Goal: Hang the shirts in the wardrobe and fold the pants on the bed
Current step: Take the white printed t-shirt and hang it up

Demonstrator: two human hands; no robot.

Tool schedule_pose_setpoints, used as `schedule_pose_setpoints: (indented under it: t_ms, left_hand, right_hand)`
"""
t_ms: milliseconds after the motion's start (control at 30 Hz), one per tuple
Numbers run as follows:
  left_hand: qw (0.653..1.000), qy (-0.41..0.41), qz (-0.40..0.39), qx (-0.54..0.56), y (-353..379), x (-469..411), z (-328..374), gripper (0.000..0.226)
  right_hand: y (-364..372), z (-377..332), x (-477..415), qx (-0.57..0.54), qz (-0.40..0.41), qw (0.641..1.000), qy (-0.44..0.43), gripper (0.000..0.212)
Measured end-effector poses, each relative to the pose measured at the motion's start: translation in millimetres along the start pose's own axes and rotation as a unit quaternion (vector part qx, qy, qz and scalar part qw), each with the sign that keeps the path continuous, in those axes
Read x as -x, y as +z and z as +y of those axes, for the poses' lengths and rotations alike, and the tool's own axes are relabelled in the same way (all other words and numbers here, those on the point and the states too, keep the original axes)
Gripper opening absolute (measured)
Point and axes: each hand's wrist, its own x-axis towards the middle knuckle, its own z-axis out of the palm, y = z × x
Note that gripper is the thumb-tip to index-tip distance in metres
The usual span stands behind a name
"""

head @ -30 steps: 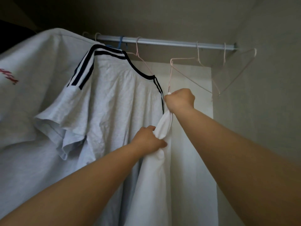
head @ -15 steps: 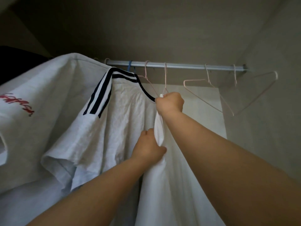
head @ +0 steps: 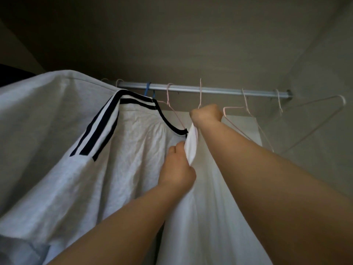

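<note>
A plain white shirt (head: 202, 217) hangs down between my arms on a pink hanger (head: 200, 92) whose hook reaches up to the metal wardrobe rod (head: 219, 90). My right hand (head: 207, 114) grips the hanger's neck together with the shirt's top, just below the rod. Lower down, my left hand (head: 177, 169) pinches a fold of the same shirt (head: 192, 148). To the left hangs a white shirt with black shoulder stripes (head: 107, 159) on a pink hanger, touching the one I hold.
A grey-white garment (head: 47, 104) hangs at the far left. On the rod's right part hang an empty pink hanger (head: 246, 119) and an empty white hanger (head: 315, 119) near the wardrobe side wall (head: 324, 169). A blue hook (head: 147, 90) sits on the rod.
My right hand has risen with the hanger, and its hook now reaches the rod. My left hand followed upward along the shirt. The view has tilted up.
</note>
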Motion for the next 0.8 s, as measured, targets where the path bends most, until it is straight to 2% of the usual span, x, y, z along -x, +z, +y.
schedule_pose_setpoints:
  t_ms: [100,333,467,533,600,667,800]
  left_hand:
    - [0.999,0.004,-0.011,-0.032,3,3,-1,0.066]
    - [0.993,0.013,-0.026,-0.114,-8,10,0,0.049]
    - [0.987,0.001,-0.036,-0.158,-19,11,0,0.045]
    - [0.982,-0.014,-0.045,-0.184,-27,13,-1,0.044]
    - [0.983,-0.023,-0.039,-0.178,-34,17,-3,0.055]
    - [0.985,-0.027,-0.016,-0.167,-40,21,-4,0.074]
    - [0.977,0.021,0.024,-0.210,-45,30,-1,0.090]
  right_hand:
    - [-3,11,-4,-0.005,-0.009,1.000,0.022,0.031]
    - [1,12,0,-0.002,-0.074,0.997,0.024,0.033]
    - [6,1,4,0.029,-0.161,0.987,-0.004,0.014]
    - [13,-4,8,0.039,-0.177,0.983,-0.025,0.015]
    - [20,-7,11,0.045,-0.173,0.983,-0.045,0.016]
    - [23,-7,14,0.048,-0.161,0.984,-0.056,0.022]
    - [18,-1,18,0.035,-0.160,0.983,-0.081,0.032]
